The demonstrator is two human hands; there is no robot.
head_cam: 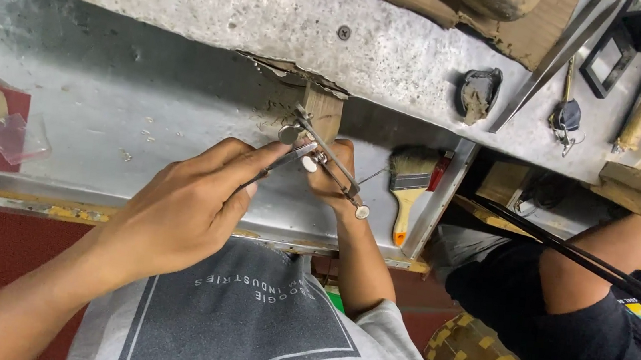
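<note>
At the frame's centre the left hand (pixel 181 204) pinches a thin metal tool (pixel 278 163) between fingertips, its tip at the saw frame (pixel 330 165). The right hand (pixel 335 175) is closed around that saw frame, just below a wooden peg (pixel 322 112). A paintbrush (pixel 410 186) lies right of them in the metal tray (pixel 104 99).

Grey short-sleeved T-shirt (pixel 255 333), dark grey square print at chest with thin white outline and white lettering. Both forearms bare. Hands bare; no rings or watch visible, possibly hidden.
</note>
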